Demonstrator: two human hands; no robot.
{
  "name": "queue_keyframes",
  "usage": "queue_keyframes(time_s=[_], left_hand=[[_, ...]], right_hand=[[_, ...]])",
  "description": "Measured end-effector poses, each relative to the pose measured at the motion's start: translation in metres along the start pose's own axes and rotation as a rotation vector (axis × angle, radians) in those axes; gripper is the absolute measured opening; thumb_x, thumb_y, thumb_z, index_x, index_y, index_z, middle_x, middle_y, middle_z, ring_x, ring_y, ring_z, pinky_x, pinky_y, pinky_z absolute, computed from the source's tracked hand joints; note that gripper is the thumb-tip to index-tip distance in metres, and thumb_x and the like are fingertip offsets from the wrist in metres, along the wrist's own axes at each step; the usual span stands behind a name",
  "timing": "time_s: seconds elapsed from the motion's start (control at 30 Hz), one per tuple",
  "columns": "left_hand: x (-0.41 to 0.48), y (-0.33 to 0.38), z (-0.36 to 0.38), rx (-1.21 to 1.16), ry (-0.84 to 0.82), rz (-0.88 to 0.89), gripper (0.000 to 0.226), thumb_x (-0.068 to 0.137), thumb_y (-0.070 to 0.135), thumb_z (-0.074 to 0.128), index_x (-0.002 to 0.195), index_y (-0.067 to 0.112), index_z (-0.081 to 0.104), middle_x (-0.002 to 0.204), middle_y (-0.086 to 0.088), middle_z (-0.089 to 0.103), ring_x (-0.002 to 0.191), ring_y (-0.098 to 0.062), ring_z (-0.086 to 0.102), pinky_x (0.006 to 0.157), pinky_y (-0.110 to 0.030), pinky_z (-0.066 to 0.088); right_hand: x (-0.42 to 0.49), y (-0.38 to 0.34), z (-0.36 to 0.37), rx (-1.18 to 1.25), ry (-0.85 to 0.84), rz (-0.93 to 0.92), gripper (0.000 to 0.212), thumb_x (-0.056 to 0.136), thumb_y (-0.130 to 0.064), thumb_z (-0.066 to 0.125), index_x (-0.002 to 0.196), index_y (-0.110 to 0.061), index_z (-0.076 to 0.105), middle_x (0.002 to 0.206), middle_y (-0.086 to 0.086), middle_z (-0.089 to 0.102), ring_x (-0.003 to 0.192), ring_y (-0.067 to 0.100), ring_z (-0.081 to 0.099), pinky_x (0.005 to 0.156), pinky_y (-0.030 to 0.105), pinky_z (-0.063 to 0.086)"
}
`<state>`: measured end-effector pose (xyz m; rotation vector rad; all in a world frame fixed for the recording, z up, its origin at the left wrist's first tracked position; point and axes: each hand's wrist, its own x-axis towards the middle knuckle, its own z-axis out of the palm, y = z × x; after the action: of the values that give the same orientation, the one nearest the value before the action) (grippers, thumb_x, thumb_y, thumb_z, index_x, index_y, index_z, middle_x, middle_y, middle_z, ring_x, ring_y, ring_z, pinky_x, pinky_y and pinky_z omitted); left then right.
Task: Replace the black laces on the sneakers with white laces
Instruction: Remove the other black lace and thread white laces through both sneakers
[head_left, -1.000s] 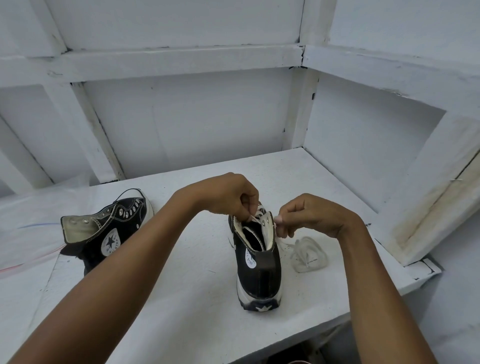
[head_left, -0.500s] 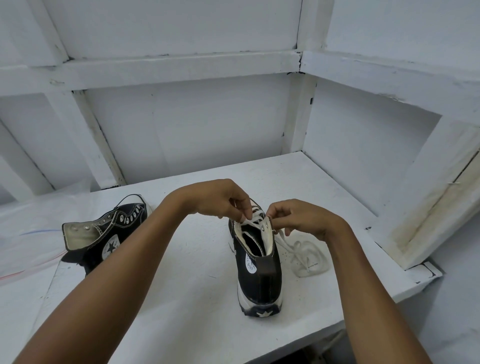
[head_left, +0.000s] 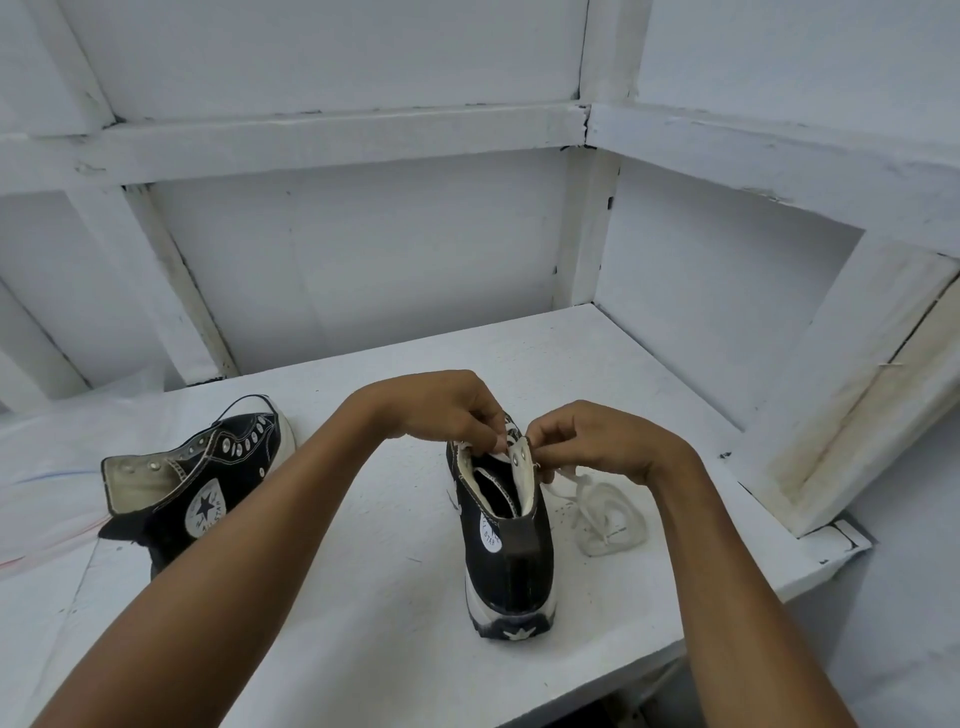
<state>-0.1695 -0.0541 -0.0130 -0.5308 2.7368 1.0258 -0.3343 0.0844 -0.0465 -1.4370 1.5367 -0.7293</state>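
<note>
Standing upright near the middle of the white desk (head_left: 332, 613), heel toward the person, a black high-top sneaker (head_left: 511, 551) is taking both hands at its open collar. The left grip (head_left: 452, 410) is reaching in from above with fingers curled, and its fingertips are pinching a strip of white lace (head_left: 605, 512) at the collar's left edge. The right grip (head_left: 597, 441) is curling in just beside it and pinching the same lace by the top metal eyelet on the right flap. The two sets of fingertips are nearly touching over the opening. From under the right grip the lace is trailing down beside the shoe into a loose heap that is lying on the desk. Well apart to the left, the second sneaker (head_left: 208, 483) is lying on its side with its star patch facing up.
</note>
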Motion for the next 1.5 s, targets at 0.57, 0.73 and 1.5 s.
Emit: queue_keyframes(time_s=[0.57, 0.73, 1.5], left_hand=[[-0.005, -0.014, -0.012, -0.082, 0.316, 0.015, 0.003, 0.089, 0.019, 0.069, 0.087, 0.021, 0.068, 0.081, 0.015, 0.068, 0.059, 0.004, 0.051, 0.057, -0.013, 0.039], [-0.002, -0.015, -0.009, -0.169, 0.308, 0.01, 0.006, 0.09, 0.016, 0.068, 0.085, 0.02, 0.068, 0.067, 0.02, 0.064, 0.056, 0.002, 0.049, 0.055, -0.016, 0.04], [0.003, 0.067, -0.049, -1.082, 0.419, 0.244, 0.033, 0.089, 0.036, 0.066, 0.065, 0.017, 0.054, 0.059, 0.001, 0.043, 0.053, -0.015, 0.044, 0.058, -0.029, 0.042]], right_hand=[[0.015, 0.019, 0.0, 0.005, 0.025, 0.096, 0.026, 0.077, -0.036, 0.069, 0.09, -0.014, 0.074, 0.081, -0.007, 0.067, 0.077, 0.006, 0.056, 0.067, 0.025, 0.042], [0.012, 0.014, -0.003, 0.024, -0.034, 0.092, 0.02, 0.08, -0.036, 0.065, 0.073, -0.018, 0.068, 0.072, -0.004, 0.063, 0.069, 0.007, 0.053, 0.068, 0.025, 0.04], [-0.01, -0.072, -0.07, 0.619, 0.425, -0.267, 0.037, 0.095, -0.021, 0.049, 0.06, -0.014, 0.04, 0.057, 0.005, 0.043, 0.059, 0.023, 0.046, 0.065, 0.034, 0.04]])
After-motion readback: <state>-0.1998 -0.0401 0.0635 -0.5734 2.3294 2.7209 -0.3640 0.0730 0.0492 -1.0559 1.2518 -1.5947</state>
